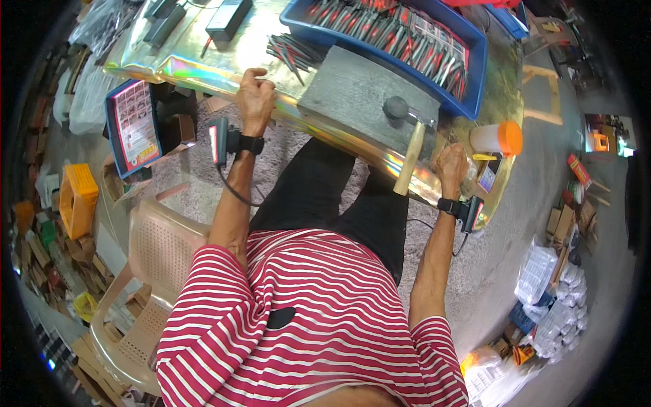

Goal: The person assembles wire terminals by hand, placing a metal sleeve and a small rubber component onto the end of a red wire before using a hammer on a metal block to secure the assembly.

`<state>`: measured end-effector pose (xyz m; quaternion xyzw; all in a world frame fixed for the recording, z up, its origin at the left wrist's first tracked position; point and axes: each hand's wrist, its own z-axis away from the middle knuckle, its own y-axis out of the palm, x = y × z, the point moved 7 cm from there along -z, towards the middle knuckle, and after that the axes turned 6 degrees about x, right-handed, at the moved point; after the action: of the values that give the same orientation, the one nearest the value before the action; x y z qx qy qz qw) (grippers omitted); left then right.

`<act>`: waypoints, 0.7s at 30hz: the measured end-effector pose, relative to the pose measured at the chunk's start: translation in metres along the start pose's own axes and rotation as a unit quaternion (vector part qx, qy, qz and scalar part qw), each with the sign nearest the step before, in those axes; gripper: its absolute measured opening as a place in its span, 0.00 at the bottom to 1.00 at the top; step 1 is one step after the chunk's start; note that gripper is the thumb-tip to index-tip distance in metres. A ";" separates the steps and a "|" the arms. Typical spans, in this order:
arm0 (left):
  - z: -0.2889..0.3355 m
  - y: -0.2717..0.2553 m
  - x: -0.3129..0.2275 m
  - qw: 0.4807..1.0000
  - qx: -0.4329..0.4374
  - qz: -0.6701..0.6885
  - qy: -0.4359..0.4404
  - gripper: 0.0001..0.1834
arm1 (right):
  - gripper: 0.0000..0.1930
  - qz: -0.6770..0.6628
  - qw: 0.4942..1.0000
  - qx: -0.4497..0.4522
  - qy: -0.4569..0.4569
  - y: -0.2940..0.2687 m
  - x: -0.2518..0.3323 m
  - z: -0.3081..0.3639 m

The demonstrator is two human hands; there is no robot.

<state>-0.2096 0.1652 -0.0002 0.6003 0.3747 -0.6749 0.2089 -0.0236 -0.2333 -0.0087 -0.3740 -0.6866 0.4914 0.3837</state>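
My left hand [255, 98] rests at the table's near edge, fingers loosely bent and apart, with nothing seen in it. To its right lies a loose bunch of slim black and red pieces [295, 54], their kind unclear. My right hand [450, 165] is curled into a fist on the table, right of a hammer [412, 156]. The hammer's round dark head lies on a grey slab [359, 85], and its wooden handle sticks out past the table edge. No object shows in the fist. Beside it stand a clear jar with an orange lid [510, 138] and a small yellow-topped item [485, 157].
A blue tray [480, 88] full of slim black and red pieces lies behind the slab. Black boxes [228, 20] sit at the far left of the shiny-covered table [203, 76]. A plastic chair [166, 237] and an orange crate [76, 200] are on my left.
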 end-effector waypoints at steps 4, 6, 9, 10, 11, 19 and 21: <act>-0.012 0.007 -0.001 0.992 -0.038 -0.109 0.044 0.12 | 0.14 0.007 0.999 0.047 0.010 0.002 -0.002 -0.007; -0.017 0.013 -0.010 0.990 -0.029 -0.131 0.053 0.12 | 0.15 0.003 0.997 0.068 0.029 0.000 0.000 -0.009; -0.029 0.026 -0.019 0.980 -0.022 -0.187 0.068 0.12 | 0.15 -0.026 0.994 0.086 0.063 -0.001 -0.004 -0.010; -0.033 0.032 -0.020 0.976 -0.013 -0.205 0.075 0.16 | 0.14 -0.050 0.992 0.085 0.076 -0.002 -0.007 -0.010; -0.035 0.034 -0.020 0.976 -0.014 -0.204 0.076 0.16 | 0.13 -0.075 0.990 0.084 0.090 -0.002 -0.010 -0.009; -0.030 0.032 -0.021 0.963 -0.020 -0.130 0.235 0.17 | 0.10 -0.131 0.977 0.098 0.138 0.011 -0.021 -0.009; -0.042 0.030 -0.006 0.967 -0.026 -0.204 0.149 0.17 | 0.10 -0.146 0.976 0.089 0.135 0.018 -0.024 -0.010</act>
<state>-0.1588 0.1773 -0.0016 0.5998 0.5333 -0.5961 0.0239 -0.0024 -0.2464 -0.0280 -0.2971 -0.6292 0.4345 0.5719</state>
